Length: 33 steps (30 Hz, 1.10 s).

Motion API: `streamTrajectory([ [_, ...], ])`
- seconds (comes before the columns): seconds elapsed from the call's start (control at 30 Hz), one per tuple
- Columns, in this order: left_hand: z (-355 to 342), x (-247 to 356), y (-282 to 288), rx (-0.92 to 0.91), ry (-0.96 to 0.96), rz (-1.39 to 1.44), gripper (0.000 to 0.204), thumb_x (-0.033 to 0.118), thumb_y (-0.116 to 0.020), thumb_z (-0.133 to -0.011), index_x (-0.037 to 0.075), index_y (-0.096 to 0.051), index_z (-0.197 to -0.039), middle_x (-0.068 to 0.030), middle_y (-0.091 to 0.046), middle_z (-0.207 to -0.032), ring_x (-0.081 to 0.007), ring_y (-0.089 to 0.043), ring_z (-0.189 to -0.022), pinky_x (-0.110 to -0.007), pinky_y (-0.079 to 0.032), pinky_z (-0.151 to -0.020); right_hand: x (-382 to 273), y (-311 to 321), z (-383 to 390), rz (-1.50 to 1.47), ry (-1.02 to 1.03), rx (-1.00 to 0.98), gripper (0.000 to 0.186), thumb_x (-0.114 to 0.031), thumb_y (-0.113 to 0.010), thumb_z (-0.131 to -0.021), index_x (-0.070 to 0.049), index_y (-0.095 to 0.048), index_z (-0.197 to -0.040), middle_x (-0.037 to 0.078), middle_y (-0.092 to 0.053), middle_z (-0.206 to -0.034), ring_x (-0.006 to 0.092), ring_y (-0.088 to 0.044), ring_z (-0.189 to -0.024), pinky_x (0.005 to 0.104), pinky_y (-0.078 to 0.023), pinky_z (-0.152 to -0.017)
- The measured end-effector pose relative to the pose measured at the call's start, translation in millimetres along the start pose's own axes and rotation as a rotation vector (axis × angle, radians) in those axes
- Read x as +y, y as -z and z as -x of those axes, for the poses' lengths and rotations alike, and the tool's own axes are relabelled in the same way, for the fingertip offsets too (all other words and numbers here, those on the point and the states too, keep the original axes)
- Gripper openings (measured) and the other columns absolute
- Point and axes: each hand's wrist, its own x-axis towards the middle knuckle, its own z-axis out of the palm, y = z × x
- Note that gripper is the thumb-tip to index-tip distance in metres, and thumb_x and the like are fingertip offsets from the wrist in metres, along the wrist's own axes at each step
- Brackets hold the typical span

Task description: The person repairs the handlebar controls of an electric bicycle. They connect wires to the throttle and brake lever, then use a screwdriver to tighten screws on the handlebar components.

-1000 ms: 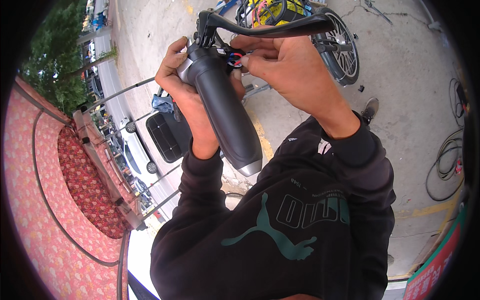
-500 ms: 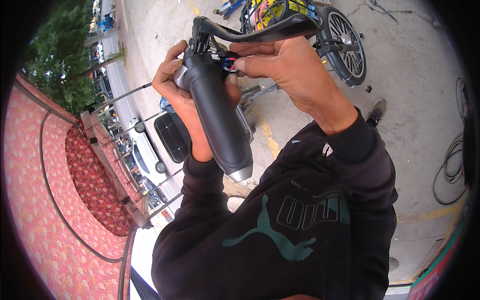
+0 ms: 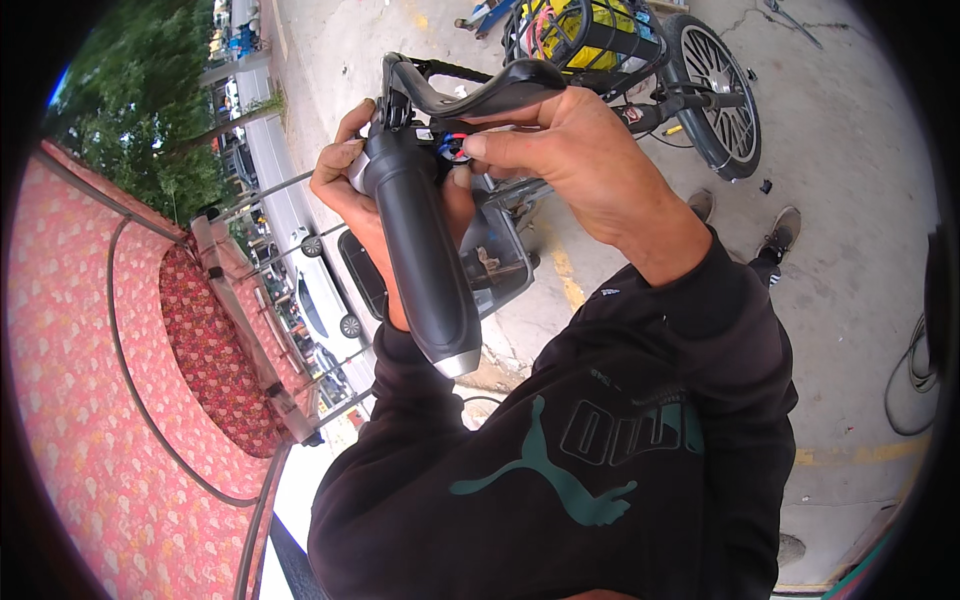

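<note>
A black handlebar grip (image 3: 425, 250) with a silver end cap points down toward my body. At its inner end a black brake lever (image 3: 505, 92) curves out to the right. My left hand (image 3: 345, 180) wraps round the inner end of the grip from behind, fingers on the left and thumb tip on the right. Beside the thumb, red and blue wires (image 3: 453, 147) show at an opened part of the housing. My right hand (image 3: 610, 165) pinches at these wires with thumb and fingers, its other fingers partly hidden by the lever.
Beyond my right hand stands a wheel (image 3: 712, 95) beside a black basket (image 3: 590, 45) holding yellow things. A shoe (image 3: 783, 232) rests on the concrete. At the right lies a coiled hose (image 3: 912, 385). A pink floral canopy (image 3: 90, 350) fills the left; a white car (image 3: 322, 290) is parked beyond.
The view has shifted slightly, so the basket and wheel appear further right. My right hand has moved a little in at the wires; my left hand keeps its hold on the grip.
</note>
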Motion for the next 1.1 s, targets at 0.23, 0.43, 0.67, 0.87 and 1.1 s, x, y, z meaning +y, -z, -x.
streamTrajectory([
  [0.23,1,6,-2,0.019,0.065,0.061,0.078,0.012,-0.087,-0.073,0.007,-0.028,-0.124,-0.0251,-0.042,-0.142,-0.0207,-0.061,-0.103,-0.028,-0.053,-0.081,-6,0,1,0.118,0.018,0.027,0.030,-0.005,-0.073,-0.087,0.009,-0.072,-0.113,0.009,-0.073,-0.089,0.0110,-0.065,-0.076,0.0250,-0.051,-0.069],
  [0.43,-2,1,0,-0.033,-0.010,0.044,0.079,0.012,-0.087,-0.073,0.008,-0.028,-0.124,-0.0263,-0.042,-0.143,-0.0217,-0.060,-0.107,-0.030,-0.053,-0.087,-5,0,-2,0.387,0.166,0.075,0.027,-0.006,-0.070,-0.085,0.009,-0.073,-0.108,0.017,-0.074,-0.085,0.0154,-0.067,-0.073,0.0301,-0.053,-0.069],
  [0.67,-1,2,2,-0.007,0.025,0.059,0.080,0.012,-0.089,-0.072,0.007,-0.029,-0.125,-0.0263,-0.041,-0.143,-0.0212,-0.060,-0.105,-0.029,-0.053,-0.085,-19,-8,2,0.570,0.197,0.079,0.026,-0.007,-0.069,-0.084,0.009,-0.073,-0.105,0.021,-0.072,-0.080,0.0219,-0.069,-0.069,0.0331,-0.054,-0.068],
  [0.87,0,8,-1,0.002,0.068,0.106,0.080,0.013,-0.089,-0.073,0.006,-0.029,-0.126,-0.0263,-0.041,-0.143,-0.0219,-0.061,-0.105,-0.028,-0.054,-0.083,-24,-14,3,0.882,0.332,0.104,0.020,-0.004,-0.065,-0.084,0.005,-0.074,-0.099,0.027,-0.067,-0.077,0.0399,-0.069,-0.071,0.0418,-0.055,-0.068],
  [1.1,0,6,4,-0.038,0.070,0.047,0.079,0.011,-0.088,-0.072,0.006,-0.030,-0.126,-0.0256,-0.040,-0.143,-0.0239,-0.055,-0.115,-0.030,-0.053,-0.089,-11,-6,0,0.927,0.634,0.032,0.019,0.000,-0.061,-0.086,0.001,-0.074,-0.100,0.026,-0.065,-0.078,0.0419,-0.067,-0.075,0.0449,-0.054,-0.068],
])
